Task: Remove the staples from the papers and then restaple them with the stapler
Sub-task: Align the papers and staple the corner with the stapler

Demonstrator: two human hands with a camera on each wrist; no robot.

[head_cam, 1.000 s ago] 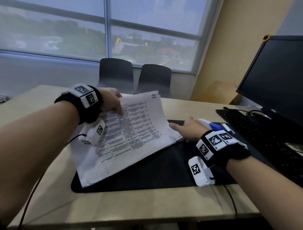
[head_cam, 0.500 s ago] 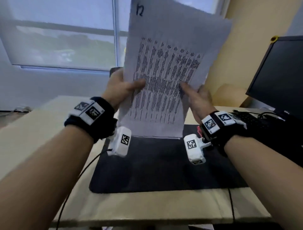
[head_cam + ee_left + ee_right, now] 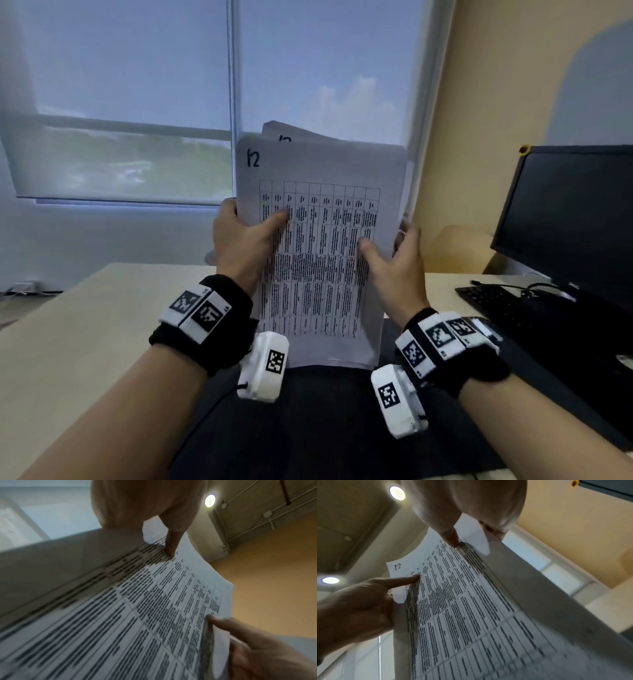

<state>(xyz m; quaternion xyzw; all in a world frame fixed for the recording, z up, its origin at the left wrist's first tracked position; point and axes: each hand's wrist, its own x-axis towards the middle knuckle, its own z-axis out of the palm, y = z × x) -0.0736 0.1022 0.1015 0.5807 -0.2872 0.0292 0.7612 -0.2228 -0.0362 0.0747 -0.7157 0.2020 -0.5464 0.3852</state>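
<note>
Before the pale window at frame centre, the white printed paper stack (image 3: pixel 318 246) stands upright on the black mat (image 3: pixel 325 411), long axis vertical, left hand (image 3: pixel 239 243) and right hand (image 3: pixel 397 263) each pinching a side edge.

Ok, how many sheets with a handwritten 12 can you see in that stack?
2. The front printed white sheet, held upright by the left hand and right hand, and one sheet behind peeking above it. More may be hidden.
</note>
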